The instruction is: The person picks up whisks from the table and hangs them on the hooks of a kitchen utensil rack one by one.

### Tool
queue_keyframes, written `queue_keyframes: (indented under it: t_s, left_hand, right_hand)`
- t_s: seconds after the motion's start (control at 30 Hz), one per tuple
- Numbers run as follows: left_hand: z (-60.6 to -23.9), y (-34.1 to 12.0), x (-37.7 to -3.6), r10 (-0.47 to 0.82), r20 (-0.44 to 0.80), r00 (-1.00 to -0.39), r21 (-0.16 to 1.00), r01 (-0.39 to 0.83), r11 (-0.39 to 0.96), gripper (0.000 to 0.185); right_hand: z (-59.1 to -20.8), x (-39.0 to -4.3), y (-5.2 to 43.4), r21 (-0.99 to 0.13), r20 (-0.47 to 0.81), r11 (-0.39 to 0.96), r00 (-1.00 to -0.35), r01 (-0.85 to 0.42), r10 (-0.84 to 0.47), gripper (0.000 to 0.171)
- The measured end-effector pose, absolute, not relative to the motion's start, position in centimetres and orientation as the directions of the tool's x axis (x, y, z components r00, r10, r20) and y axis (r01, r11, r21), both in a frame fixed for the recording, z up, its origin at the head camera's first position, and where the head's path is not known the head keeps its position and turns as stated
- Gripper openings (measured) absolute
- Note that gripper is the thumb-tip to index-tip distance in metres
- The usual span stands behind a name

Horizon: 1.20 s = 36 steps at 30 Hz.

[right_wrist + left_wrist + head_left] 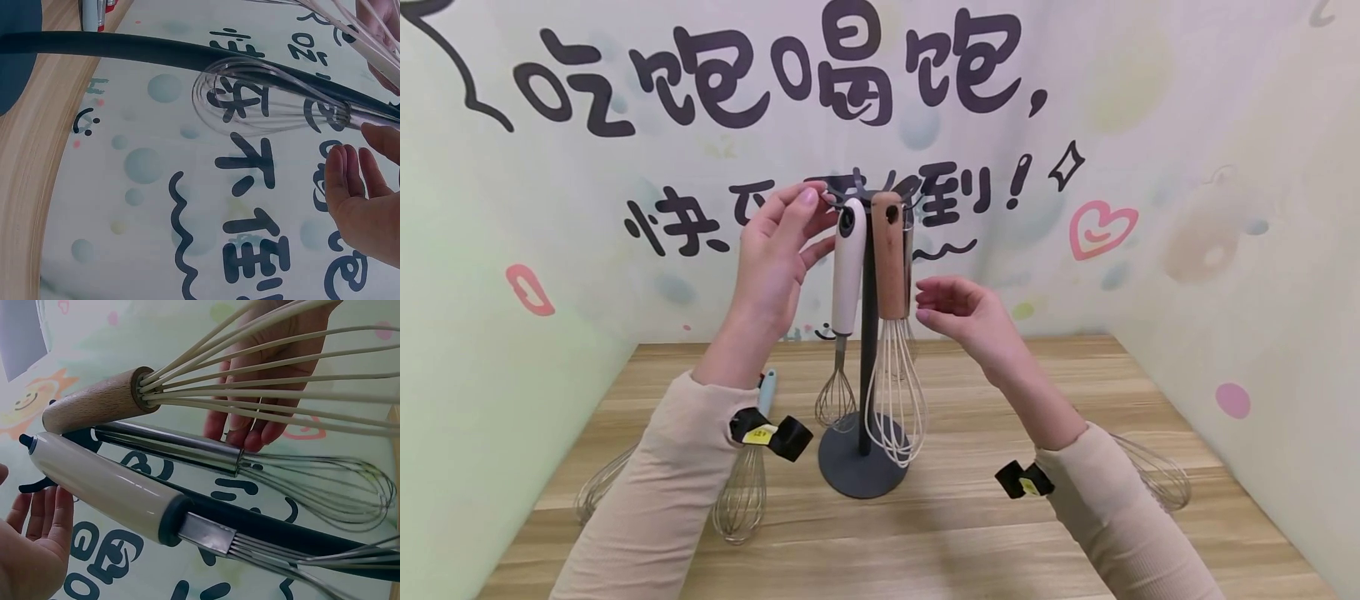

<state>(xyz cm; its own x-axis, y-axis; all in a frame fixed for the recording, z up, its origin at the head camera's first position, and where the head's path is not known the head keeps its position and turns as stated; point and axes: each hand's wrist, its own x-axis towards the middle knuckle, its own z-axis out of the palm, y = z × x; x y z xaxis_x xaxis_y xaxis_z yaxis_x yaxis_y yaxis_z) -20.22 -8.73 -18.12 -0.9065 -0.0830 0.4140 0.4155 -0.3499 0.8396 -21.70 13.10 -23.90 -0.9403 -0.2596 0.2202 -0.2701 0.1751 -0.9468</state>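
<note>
A dark utensil stand [867, 350] carries three hanging whisks. At the front are a white-handled whisk [846, 283] and a wooden-handled whisk [889, 267] with cream wires; behind them hangs a steel whisk [187, 450]. My left hand [775, 250] is raised at the stand's top, its fingertips at a hook [37, 485] left of the white handle, seemingly touching it. My right hand [973, 321], fingers loosely bent and holding nothing, is to the right of the whisks. In the right wrist view, its thumb [381, 140] is close to the steel whisk's handle; contact is unclear.
On the wooden table [970, 542] lies a whisk with a light-blue handle [767, 392], left of the stand's round base [842, 475]. Wire loops of other whisks show beside the left sleeve [597, 492] and right sleeve [1161, 475]. A printed wall [1000, 275] stands behind.
</note>
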Motion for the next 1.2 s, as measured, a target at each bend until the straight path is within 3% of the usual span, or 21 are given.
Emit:
queue_keyframes:
  t_s: [0.37,0.87,1.2]
  left_hand:
    - [-18.2,-8.5,-20.4,-0.12,0.374,-0.92,0.857,0.392,-0.334,0.02]
    - [-18.1,-8.1,-20.8,-0.241,0.379,-0.893,0.819,0.446,-0.361,0.022]
    - [-18.0,-8.3,-20.7,-0.208,0.356,-0.911,0.839,0.41,-0.357,0.02]
  right_hand:
    - [-25.0,-22.5,14.7,-0.951,0.211,0.181,-0.954,-0.251,-0.215,0.037]
    - [-27.5,-24.5,19.7,-0.937,0.134,0.31,-0.985,-0.162,-0.11,0.037]
    - [-30.3,-25.7,23.5,-0.922,0.135,0.36,-0.99,-0.141,-0.043,0.036]
